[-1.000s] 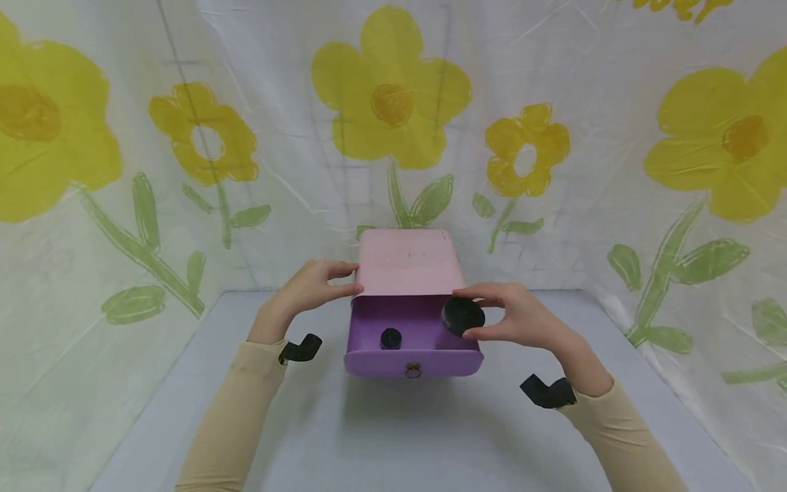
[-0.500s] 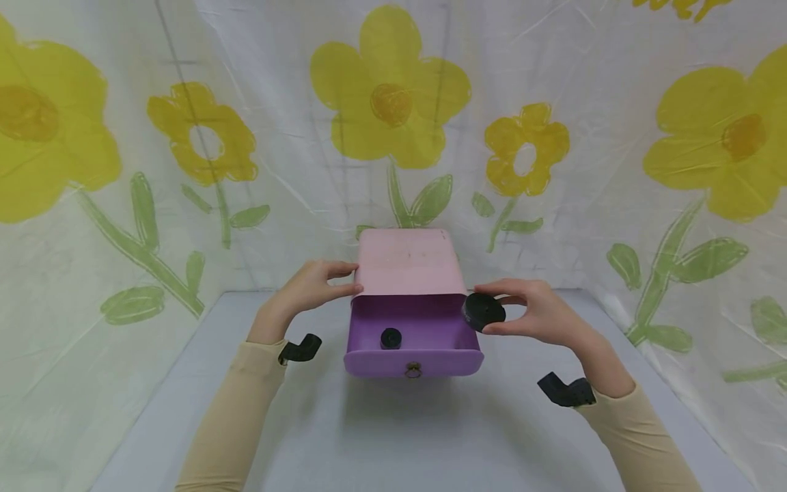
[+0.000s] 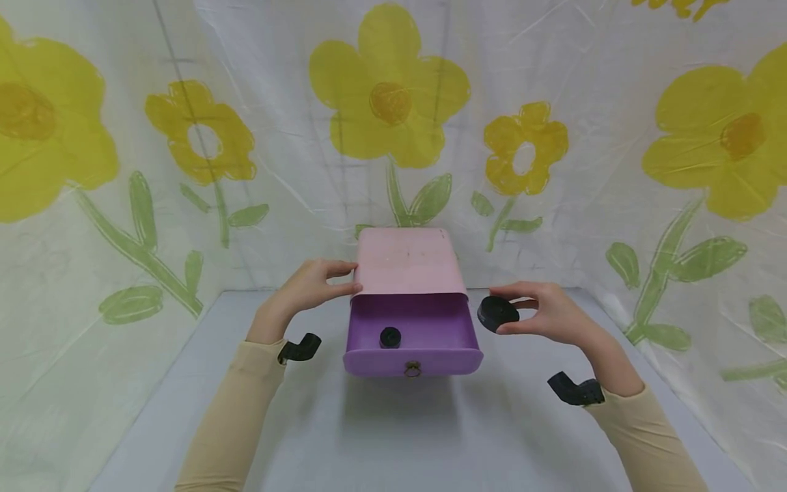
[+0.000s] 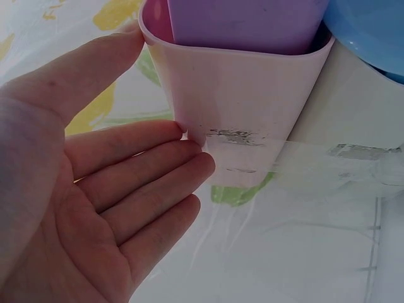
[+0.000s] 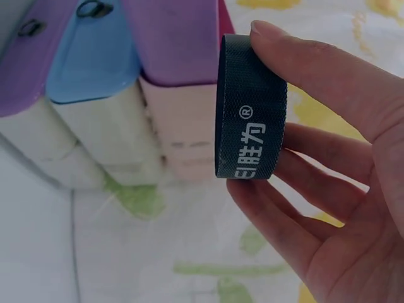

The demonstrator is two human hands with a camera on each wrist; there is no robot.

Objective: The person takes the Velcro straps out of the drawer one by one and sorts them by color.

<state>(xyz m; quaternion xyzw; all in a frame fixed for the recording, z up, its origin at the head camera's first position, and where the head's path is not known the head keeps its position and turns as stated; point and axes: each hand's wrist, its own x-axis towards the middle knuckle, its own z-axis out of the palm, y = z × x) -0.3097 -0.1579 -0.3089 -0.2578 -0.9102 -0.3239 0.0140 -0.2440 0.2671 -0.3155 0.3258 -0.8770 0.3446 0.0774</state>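
In the head view my right hand [image 3: 544, 311] holds a black roll of strap [image 3: 498, 313] between thumb and fingers, just right of the drawer and apart from it. White lettering runs along the woven-looking edge of this roll [image 5: 252, 113] in the right wrist view. A smaller round black roll [image 3: 390, 337] lies inside the pulled-out purple drawer [image 3: 413, 363], left of its middle. My left hand [image 3: 305, 292] touches the left side of the pink drawer case [image 3: 408, 260]. From the left wrist, its fingers [image 4: 142, 183] look straight, with the thumb near the rim.
The wrist views show more units beside the pink one, including a blue drawer [image 5: 95, 60] and another purple drawer [image 5: 28, 63]. A small ring pull [image 3: 412, 369] hangs on the drawer front. Beneath is a pale table [image 3: 393, 444], backed by a flowered curtain [image 3: 277, 82].
My right hand has carried the larger black roll out of the drawer's right side, moving it rightward. The left hand, the drawer and the smaller roll keep their places.
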